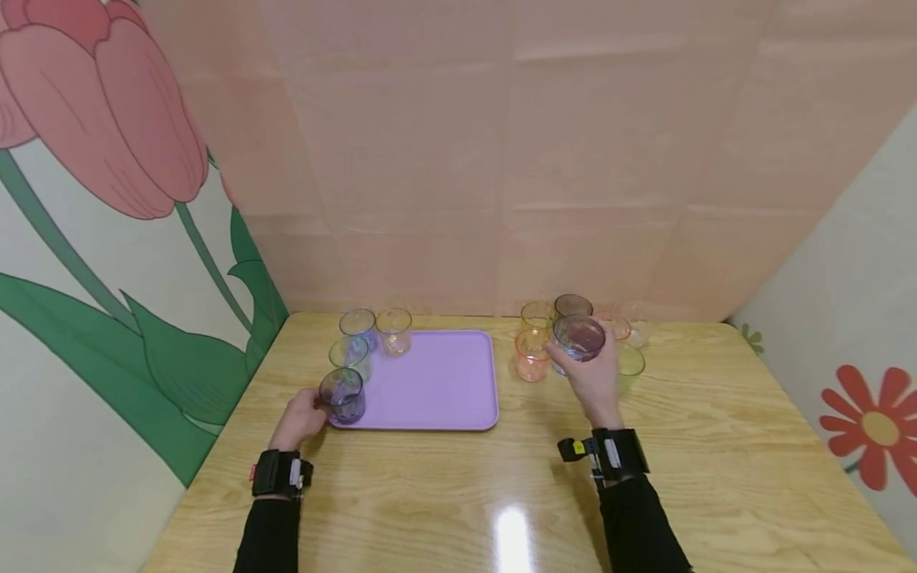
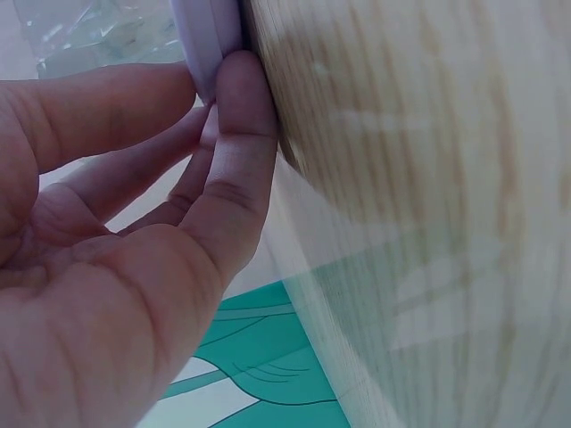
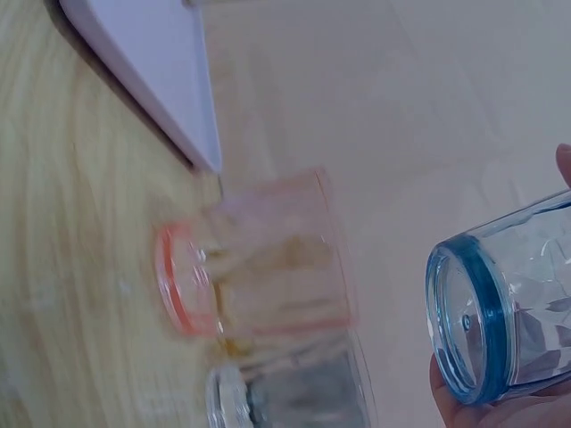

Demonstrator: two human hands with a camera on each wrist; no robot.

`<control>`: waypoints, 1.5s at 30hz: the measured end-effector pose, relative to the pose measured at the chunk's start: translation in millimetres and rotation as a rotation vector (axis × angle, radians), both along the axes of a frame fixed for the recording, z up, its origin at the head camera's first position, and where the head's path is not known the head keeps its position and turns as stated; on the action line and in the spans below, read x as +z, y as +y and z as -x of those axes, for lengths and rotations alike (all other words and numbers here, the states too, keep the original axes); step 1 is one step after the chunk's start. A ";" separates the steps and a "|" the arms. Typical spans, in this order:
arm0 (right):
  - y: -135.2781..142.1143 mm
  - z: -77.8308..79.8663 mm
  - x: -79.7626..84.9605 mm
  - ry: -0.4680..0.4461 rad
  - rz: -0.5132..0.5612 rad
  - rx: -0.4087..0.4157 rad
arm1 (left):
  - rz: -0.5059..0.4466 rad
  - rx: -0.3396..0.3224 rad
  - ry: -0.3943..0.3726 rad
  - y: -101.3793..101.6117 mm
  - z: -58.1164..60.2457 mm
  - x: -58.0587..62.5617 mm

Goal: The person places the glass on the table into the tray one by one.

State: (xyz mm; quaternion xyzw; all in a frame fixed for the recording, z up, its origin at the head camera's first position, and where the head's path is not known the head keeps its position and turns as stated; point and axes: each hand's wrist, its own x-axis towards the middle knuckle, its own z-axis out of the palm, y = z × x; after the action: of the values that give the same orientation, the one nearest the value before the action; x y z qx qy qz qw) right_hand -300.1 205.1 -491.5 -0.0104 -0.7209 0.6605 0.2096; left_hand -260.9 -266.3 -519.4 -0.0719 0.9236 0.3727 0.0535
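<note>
My left hand (image 1: 299,420) pinches the front left corner of a purple tray (image 1: 437,382); in the left wrist view thumb and fingertips meet at the tray's rim (image 2: 210,36). Just beside that hand, a dark grey-purple glass (image 1: 342,395) stands on the tray. Behind it are a green-tinted glass (image 1: 350,358), a blue glass (image 1: 358,328) and an amber glass (image 1: 395,331). My right hand (image 1: 598,380) grips a clear glass with a blue base (image 3: 486,321), raised over a cluster of glasses. An orange-pink glass (image 1: 532,358) stands left of that hand.
Around the right hand stand a yellow glass (image 1: 536,315), a dark glass (image 1: 573,305), a green glass (image 1: 632,362) and a pale clear glass (image 1: 637,330). Pink sheeting (image 1: 501,159) rises behind the wooden table (image 1: 423,485); painted walls flank it.
</note>
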 end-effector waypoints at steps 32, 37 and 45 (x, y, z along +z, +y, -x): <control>-89.2 0.0 -28.9 -0.156 -0.130 0.319 | 0.006 -0.007 0.006 -0.6 -0.3 0.7; -108.6 1.5 -36.8 -0.219 -0.163 0.351 | 0.018 -0.009 0.012 -0.4 -1.2 0.3; -138.3 2.4 -44.5 -0.223 -0.183 0.411 | 0.025 -0.016 0.027 -0.4 -0.6 1.3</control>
State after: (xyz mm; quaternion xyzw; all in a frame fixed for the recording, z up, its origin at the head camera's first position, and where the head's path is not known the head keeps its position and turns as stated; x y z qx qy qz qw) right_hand -302.5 66.7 -536.0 0.0825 -0.7833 0.6160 -0.0097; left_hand -260.3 -266.6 -518.2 -0.0600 0.9294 0.3616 0.0433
